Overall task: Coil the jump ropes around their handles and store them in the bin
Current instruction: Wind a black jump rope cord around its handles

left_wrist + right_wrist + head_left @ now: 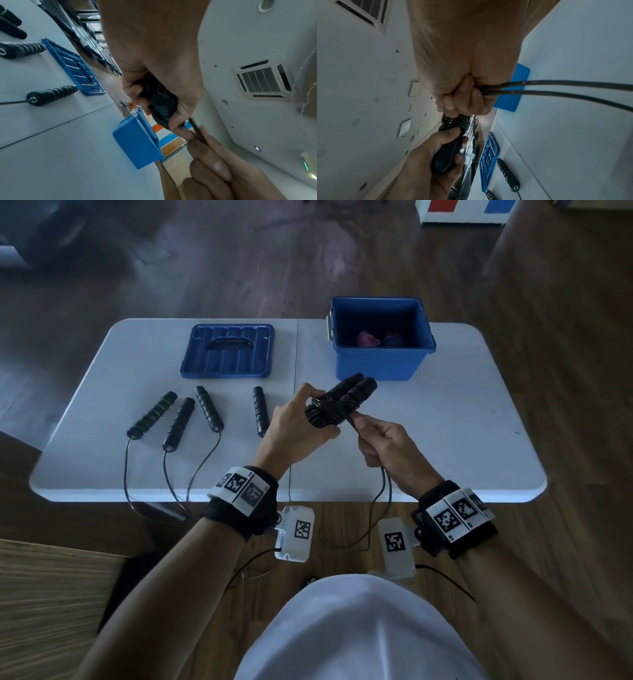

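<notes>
A pair of black handles (342, 400), laid side by side with dark rope coiled around their near part, is gripped by the left hand (294, 429), its fingers and thumb curled round the bundle above the middle of the bench (445, 440). The free rope (385, 487) is grasped by the right hand (383, 445), just right of the bundle; two strands are clenched in its fist and are seen running out of it in the right wrist view, then hanging over the near edge of the bench.

Just beyond the hands, on the far right part of the bench, an open blue bin (380, 361) is set upright. Two small objects are seen at its bottom, one pinkish (368, 339) and one darker (394, 338); what they are cannot be told. The bin's blue lid (227, 350) lies flat on the far left of the bench, apart from the bin, handle side up.

Near the lid, on the left, four more black handles (180, 422) are laid out separately, one with greenish bands (152, 415). Their ropes trail over the near edge.
</notes>
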